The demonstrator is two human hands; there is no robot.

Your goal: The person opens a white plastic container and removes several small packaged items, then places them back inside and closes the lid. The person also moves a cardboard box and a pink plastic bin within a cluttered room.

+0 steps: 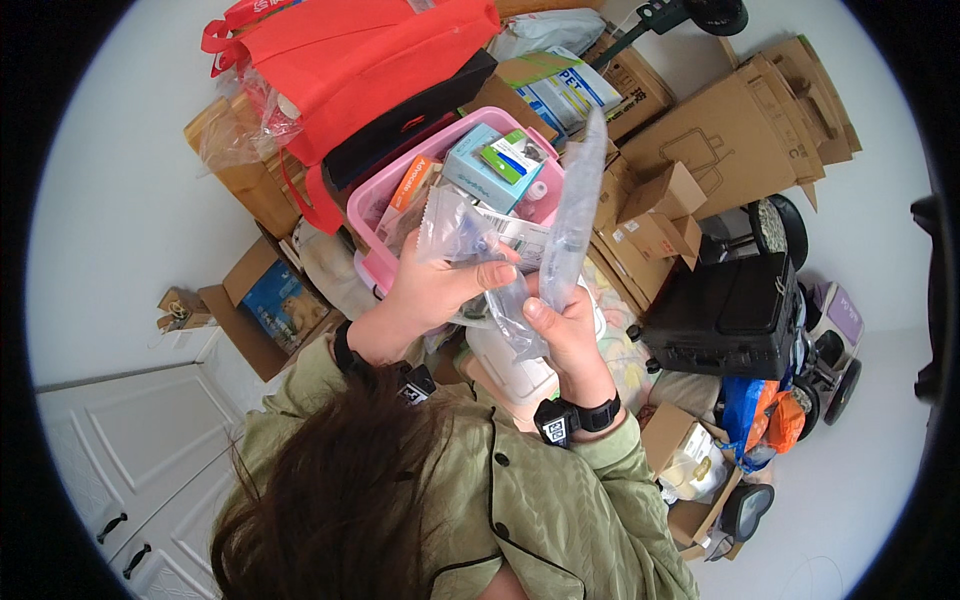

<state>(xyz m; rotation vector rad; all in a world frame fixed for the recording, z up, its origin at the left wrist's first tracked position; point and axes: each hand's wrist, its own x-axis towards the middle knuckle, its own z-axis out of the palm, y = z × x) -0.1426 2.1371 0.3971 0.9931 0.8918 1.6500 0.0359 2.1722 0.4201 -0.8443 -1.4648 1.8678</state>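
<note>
Clear plastic packaging is between my two hands. My left hand (442, 289) grips a crinkled clear plastic bag (457, 225) with something small and bluish inside. My right hand (562, 322) pinches a long translucent plastic sleeve (576, 210) that stands up from the fingers, and the lower end of the clear plastic hangs between both hands. Behind them sits a pink plastic bin (364, 196) holding a light blue box (480, 166), a green and white small box (514, 156) on top of it, and an orange box (416, 180). A white lidded container (510, 367) lies below my hands.
A large red fabric bag (352, 67) stands beyond the bin. Flattened cardboard boxes (720, 135) and a black suitcase (720, 319) are at the right. An open cardboard box (247, 330) is at the left, near white cabinet doors (150, 442).
</note>
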